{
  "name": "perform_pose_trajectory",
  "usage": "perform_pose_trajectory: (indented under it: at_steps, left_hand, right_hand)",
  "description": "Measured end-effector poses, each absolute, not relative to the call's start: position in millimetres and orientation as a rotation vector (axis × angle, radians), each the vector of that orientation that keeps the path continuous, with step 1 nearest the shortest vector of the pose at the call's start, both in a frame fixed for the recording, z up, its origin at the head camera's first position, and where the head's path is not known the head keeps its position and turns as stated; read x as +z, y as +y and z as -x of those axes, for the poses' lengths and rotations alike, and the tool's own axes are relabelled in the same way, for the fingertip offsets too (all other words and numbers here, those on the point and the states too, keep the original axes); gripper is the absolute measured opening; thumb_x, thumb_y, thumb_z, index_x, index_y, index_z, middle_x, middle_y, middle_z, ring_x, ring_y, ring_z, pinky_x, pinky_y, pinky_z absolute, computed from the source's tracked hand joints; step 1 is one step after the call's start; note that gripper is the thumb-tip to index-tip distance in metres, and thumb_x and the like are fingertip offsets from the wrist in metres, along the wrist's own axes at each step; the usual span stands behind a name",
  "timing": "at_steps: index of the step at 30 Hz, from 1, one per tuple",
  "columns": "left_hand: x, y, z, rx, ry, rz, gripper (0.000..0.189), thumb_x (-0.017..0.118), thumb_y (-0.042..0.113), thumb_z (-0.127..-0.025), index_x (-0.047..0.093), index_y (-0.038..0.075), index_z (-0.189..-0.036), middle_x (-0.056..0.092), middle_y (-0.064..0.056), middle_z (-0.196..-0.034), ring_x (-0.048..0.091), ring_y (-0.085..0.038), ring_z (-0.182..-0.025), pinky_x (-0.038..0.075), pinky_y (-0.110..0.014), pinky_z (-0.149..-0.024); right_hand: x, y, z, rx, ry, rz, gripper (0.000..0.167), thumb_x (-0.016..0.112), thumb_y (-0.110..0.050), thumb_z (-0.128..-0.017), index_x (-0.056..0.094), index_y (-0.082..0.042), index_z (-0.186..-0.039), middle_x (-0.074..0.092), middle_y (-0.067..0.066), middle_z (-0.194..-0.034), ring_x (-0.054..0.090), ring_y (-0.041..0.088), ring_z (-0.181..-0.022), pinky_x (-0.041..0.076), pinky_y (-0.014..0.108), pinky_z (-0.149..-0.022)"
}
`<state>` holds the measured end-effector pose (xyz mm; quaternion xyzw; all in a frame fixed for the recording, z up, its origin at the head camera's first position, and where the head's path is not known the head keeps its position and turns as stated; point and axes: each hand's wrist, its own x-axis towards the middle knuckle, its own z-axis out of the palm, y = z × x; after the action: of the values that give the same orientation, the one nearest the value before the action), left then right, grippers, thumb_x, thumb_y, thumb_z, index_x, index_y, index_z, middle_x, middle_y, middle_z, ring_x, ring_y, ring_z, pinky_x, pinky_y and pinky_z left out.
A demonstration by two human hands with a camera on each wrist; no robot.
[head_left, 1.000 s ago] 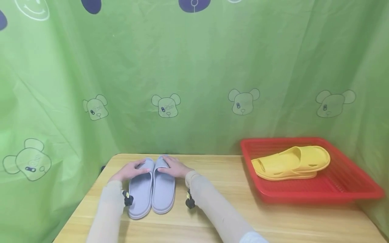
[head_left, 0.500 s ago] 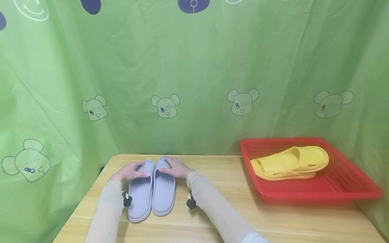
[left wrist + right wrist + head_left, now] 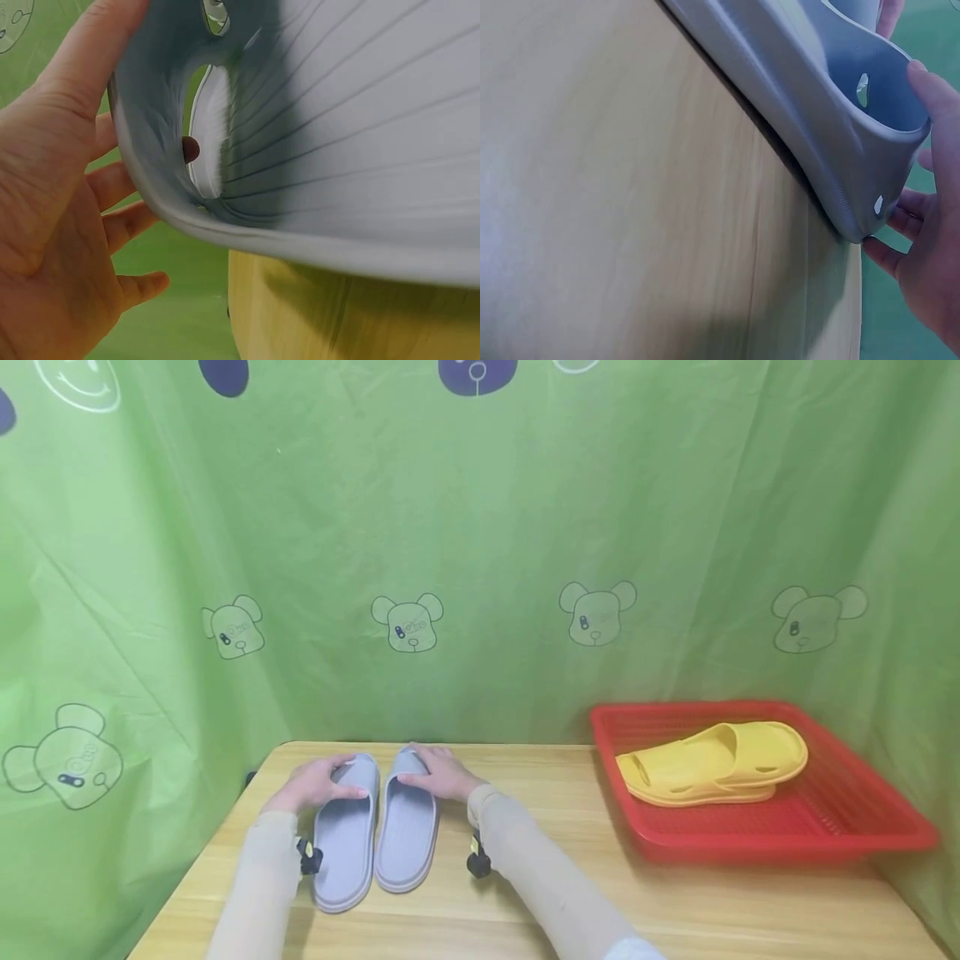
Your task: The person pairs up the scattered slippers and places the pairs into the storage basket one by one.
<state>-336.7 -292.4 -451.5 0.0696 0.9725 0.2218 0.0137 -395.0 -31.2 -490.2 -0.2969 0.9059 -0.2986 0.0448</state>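
Note:
Two lavender-grey slide slippers lie side by side on the wooden table, toes toward the curtain. My left hand (image 3: 313,783) grips the toe end of the left slipper (image 3: 343,860), thumb over its strap. In the left wrist view the other fingers are behind the strap, one fingertip showing through a vent hole. The right slipper (image 3: 407,852) is held at its toe by my right hand (image 3: 444,772). Its thumb (image 3: 928,84) lies at the strap's edge in the right wrist view, the fingers round the outer toe. A narrow gap separates the slippers toward their toes.
To the right stands a red plastic basket (image 3: 757,850) holding yellow slippers (image 3: 712,764), one stacked on another. A green curtain (image 3: 495,543) printed with bear faces hangs behind the wooden table (image 3: 540,893).
The slippers, close together before, have drawn apart at the toes. My right hand has shifted right with its slipper, and the left slipper has slid slightly left and toward me.

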Motion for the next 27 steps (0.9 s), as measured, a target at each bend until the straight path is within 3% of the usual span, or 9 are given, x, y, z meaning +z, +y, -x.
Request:
perform_pose_trajectory:
  at_steps: [15,27]
  left_hand:
    - [-438.6,-291.8,327.4,0.602,3.27,-0.319,0.098,0.076,0.068,-0.066,0.051,0.012,-0.141,0.06,-0.019,-0.134,0.056,-0.043,-0.121,0.038,-0.065,-0.103]
    - [-420.9,-286.2,317.8,0.507,3.429,-0.358,0.097,0.075,0.069,-0.066,0.052,0.01,-0.14,0.06,-0.02,-0.133,0.055,-0.044,-0.119,0.036,-0.065,-0.103]
  right_hand:
    - [-479.0,-26.7,384.8,-0.941,2.858,0.992,0.084,0.054,-0.065,-0.089,0.031,-0.017,-0.153,0.041,0.005,-0.155,0.041,0.028,-0.136,0.036,0.048,-0.113]
    - [-459.2,-24.0,374.9,-0.924,2.953,1.026,0.087,0.062,-0.062,-0.086,0.032,-0.015,-0.152,0.045,0.014,-0.148,0.043,0.03,-0.131,0.039,0.048,-0.109]
